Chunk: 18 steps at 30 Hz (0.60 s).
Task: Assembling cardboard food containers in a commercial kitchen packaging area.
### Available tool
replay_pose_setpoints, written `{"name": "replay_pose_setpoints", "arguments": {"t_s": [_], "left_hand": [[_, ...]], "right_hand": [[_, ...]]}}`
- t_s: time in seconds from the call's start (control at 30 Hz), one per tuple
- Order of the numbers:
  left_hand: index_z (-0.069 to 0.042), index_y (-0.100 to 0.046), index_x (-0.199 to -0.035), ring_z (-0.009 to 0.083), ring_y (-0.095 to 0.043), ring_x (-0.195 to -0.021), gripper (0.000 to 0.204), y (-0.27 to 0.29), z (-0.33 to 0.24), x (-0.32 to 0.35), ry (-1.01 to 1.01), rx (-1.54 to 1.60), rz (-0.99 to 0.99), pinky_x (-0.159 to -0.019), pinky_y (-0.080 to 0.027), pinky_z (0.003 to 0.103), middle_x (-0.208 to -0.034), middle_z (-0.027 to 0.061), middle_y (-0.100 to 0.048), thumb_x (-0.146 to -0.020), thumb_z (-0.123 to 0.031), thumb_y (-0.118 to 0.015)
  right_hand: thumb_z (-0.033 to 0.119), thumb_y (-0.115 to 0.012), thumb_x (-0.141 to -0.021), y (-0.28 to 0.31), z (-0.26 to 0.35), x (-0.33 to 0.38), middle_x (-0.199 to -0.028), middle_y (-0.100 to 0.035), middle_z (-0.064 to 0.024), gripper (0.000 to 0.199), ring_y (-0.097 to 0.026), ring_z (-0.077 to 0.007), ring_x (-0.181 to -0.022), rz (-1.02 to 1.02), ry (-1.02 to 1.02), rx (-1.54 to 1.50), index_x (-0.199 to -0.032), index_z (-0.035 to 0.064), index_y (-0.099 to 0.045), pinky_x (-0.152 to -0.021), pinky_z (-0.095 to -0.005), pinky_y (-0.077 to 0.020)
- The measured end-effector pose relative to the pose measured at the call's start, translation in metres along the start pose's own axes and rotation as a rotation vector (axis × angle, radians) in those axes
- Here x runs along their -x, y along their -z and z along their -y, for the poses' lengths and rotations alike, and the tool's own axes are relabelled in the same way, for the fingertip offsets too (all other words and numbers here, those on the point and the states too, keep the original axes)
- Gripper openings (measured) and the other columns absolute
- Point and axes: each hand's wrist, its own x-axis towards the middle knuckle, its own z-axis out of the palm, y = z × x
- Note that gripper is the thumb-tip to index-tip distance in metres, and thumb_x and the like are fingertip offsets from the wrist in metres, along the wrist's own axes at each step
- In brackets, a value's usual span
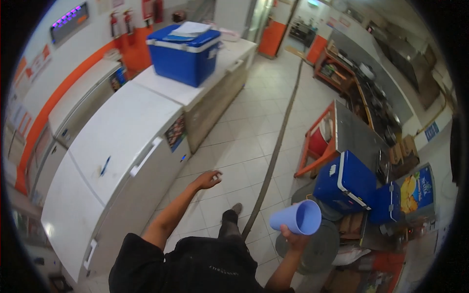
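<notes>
My right hand grips a light purple plastic cup from below and behind. The cup lies tilted on its side in the air, its round mouth turned to the right and up toward me. No contents show inside it. Beneath the cup is a grey round container lid, with a blue cooler box just beyond. My left hand hangs over the tiled floor with its fingers loosely bent and apart, holding nothing. It is nearest the white chest freezer on the left, not touching it.
A pen lies on the freezer top. Farther along, a large blue cooler bears papers. A dark strip runs along the floor. On the right stand an orange-framed metal table, a smaller blue cooler and cardboard boxes.
</notes>
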Motion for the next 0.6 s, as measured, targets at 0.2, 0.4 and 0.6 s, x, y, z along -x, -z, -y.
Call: {"name": "replay_pose_setpoints", "arguments": {"t_s": [0.2, 0.4, 0.6], "left_hand": [[-0.009, -0.055, -0.127, 0.0358, -0.047, -0.123, 0.067, -0.070, 0.116, -0.006, 0.612, -0.312, 0.444, -0.103, -0.037, 0.044, -0.133, 0.0178, -0.050, -0.079, -0.056, -0.058], [-0.008, -0.060, -0.118, 0.0303, -0.055, -0.113, 0.048, -0.086, 0.100, 0.065, 0.970, -0.042, 0.456, -0.092, -0.046, 0.045, -0.125, 0.0112, -0.057, -0.087, -0.045, -0.054], [-0.008, -0.061, -0.116, 0.0304, -0.056, -0.111, 0.045, -0.107, 0.077, -0.027, 1.252, 0.266, 0.310, -0.091, -0.047, 0.044, -0.124, 0.0124, -0.058, -0.088, -0.042, -0.054]], "right_hand": [[0.027, -0.083, -0.056, 0.021, -0.063, -0.186, -0.101, -0.062, -0.0055, 0.067, -0.061, -0.0194, -0.090, -0.028, 0.086, 0.046, -0.112, 0.0062, -0.054, -0.080, -0.0346, -0.0491], [0.028, -0.084, -0.056, 0.022, -0.112, -0.347, -0.099, -0.062, -0.0060, 0.069, -0.063, -0.0180, -0.085, 0.057, 0.211, 0.097, -0.113, 0.0062, -0.052, -0.079, -0.0331, -0.0495], [0.028, -0.086, -0.053, -0.010, -0.159, -0.488, -0.096, -0.063, -0.0058, 0.069, -0.063, -0.0184, -0.085, 0.124, 0.147, -0.053, -0.110, 0.0054, -0.053, -0.077, -0.0337, -0.0505]]}}
